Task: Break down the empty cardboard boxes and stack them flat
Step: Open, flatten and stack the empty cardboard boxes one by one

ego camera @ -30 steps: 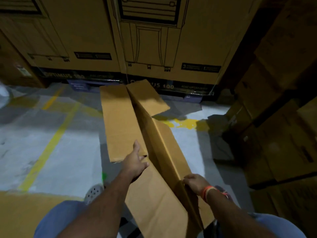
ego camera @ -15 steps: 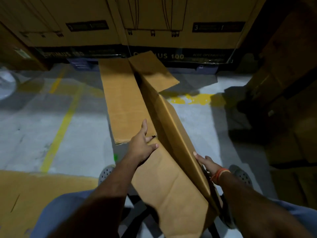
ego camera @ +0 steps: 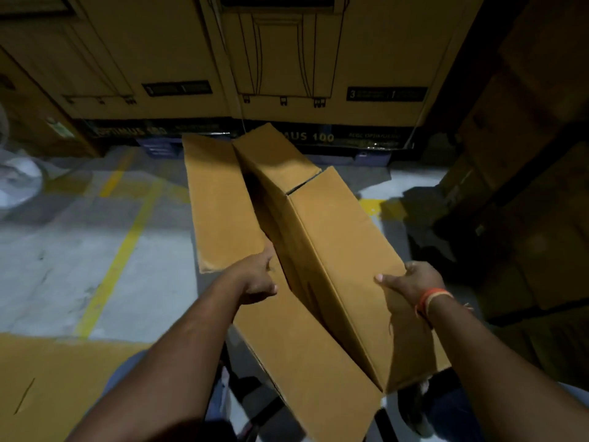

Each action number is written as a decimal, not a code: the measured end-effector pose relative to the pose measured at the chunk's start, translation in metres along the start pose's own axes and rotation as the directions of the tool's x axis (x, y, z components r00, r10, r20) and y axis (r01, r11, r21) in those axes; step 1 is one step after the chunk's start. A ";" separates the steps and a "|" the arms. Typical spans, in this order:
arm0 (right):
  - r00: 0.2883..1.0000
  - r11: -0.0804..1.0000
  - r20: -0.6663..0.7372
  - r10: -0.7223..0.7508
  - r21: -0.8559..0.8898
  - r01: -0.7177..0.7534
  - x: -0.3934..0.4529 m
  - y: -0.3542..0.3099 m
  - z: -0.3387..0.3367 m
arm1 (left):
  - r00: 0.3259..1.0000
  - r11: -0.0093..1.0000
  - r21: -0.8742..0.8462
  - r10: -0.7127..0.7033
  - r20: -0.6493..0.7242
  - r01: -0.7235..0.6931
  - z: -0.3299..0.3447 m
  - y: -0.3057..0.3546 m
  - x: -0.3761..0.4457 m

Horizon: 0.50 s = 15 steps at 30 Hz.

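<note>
The left hand is reaching into the open cardboard box, and its fingertips are disappearing behind the box's left wall, so how its grip is lying cannot be told. The right hand is showing its thumb on the right panel while its other fingers are hiding behind the panel's edge. The box's near end is running behind both forearms, and its inside is lying in deep shadow. The big printed cartons behind are being cut off by the top edge; their small label text is blurring, with only "100" reading clearly. The stacked boxes at right are sinking into darkness. A white thing at the left edge is being cropped and is too blurred to identify.
</note>
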State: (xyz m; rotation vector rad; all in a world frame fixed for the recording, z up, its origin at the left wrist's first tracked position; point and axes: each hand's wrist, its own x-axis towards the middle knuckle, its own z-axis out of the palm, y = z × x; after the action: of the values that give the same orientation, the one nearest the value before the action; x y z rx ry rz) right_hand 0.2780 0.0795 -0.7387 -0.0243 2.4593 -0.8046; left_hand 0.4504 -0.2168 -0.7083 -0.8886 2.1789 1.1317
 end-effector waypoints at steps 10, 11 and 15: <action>0.976 0.975 -0.198 -0.096 -0.214 0.052 -0.064 -0.041 -0.001 | 0.991 0.971 -0.198 0.127 -0.052 -0.135 -0.026 -0.021 -0.058; 0.975 0.967 -0.186 -0.121 -0.242 0.074 -0.071 -0.044 -0.001 | 0.988 0.926 -0.348 0.156 0.005 -0.145 -0.030 -0.022 -0.059; 0.962 0.920 -0.067 -0.265 -0.317 0.232 -0.099 -0.051 0.003 | 0.978 0.750 -0.645 0.206 0.018 -0.146 -0.025 -0.012 -0.051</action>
State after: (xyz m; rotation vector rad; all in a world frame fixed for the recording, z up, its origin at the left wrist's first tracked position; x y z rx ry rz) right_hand 0.3562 0.0543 -0.6638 -0.4271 2.6994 -0.5267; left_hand 0.4884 -0.2273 -0.6661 -0.8778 1.8295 2.0480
